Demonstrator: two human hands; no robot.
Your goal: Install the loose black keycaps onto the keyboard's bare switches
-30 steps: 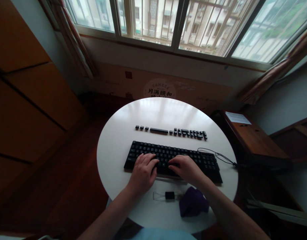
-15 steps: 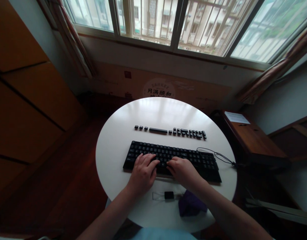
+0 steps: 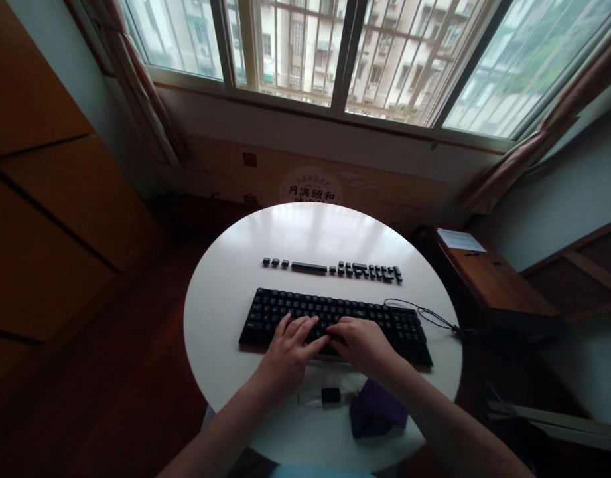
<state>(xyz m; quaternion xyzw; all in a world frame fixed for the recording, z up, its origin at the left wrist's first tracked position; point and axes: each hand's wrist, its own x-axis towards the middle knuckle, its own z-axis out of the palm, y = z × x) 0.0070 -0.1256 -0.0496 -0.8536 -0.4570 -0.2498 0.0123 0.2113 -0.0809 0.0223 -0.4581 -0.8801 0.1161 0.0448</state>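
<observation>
A black keyboard (image 3: 258, 326) lies across the round white table in front of me. My left hand (image 3: 286, 352) rests on its front middle part, fingers spread over the keys and thumb stretched toward the right hand. Close beside it, my right hand (image 3: 363, 342) has thumb and fingertips pinched together low over the keys; whatever is between them is hidden. Behind the keyboard runs a line of loose keycaps (image 3: 358, 267), among them a long space bar (image 3: 309, 267). Nearer to me lies a keycap puller (image 3: 331, 396) with a black body and wire loops, touching or close to a purple cloth (image 3: 377, 408).
The keyboard's thin black cable (image 3: 437, 318) loops at the right of the white table (image 3: 210, 292). A wooden side table (image 3: 499, 279) with a paper sheet (image 3: 459, 239) stands to the right. Orange-brown cabinets (image 3: 46, 232) are at the left, a barred window (image 3: 295, 53) ahead.
My left thumb has stretched out to the right, its tip now near my right fingertips. The right hand stays pinched over the keys. The whole view has shifted slightly.
</observation>
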